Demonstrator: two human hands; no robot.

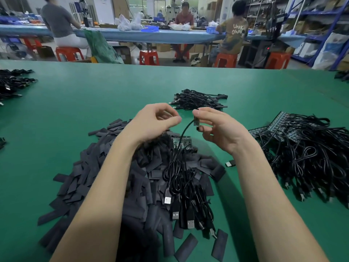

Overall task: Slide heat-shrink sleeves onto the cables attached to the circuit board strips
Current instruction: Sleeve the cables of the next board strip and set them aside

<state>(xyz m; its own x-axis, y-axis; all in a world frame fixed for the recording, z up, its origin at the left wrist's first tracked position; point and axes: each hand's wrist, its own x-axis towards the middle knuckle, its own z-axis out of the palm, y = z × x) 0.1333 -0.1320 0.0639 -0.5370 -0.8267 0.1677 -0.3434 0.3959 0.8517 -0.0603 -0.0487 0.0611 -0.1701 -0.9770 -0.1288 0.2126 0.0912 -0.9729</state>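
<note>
My right hand [215, 129] pinches a small board [196, 122] mid-frame; its cable [184, 133] hangs floppy. My left hand [154, 120] curls, holding nothing. Sleeves [113, 178] look light; I'd pinch one's end.

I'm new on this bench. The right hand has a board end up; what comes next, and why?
Probably the left hand, curled with no sleeve visible in it, should drop to the sleeve pile and pick one: the right hand already pinches the small board bare.

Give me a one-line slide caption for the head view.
Right hand pinches a small board with cable above the sleeve pile.
</note>
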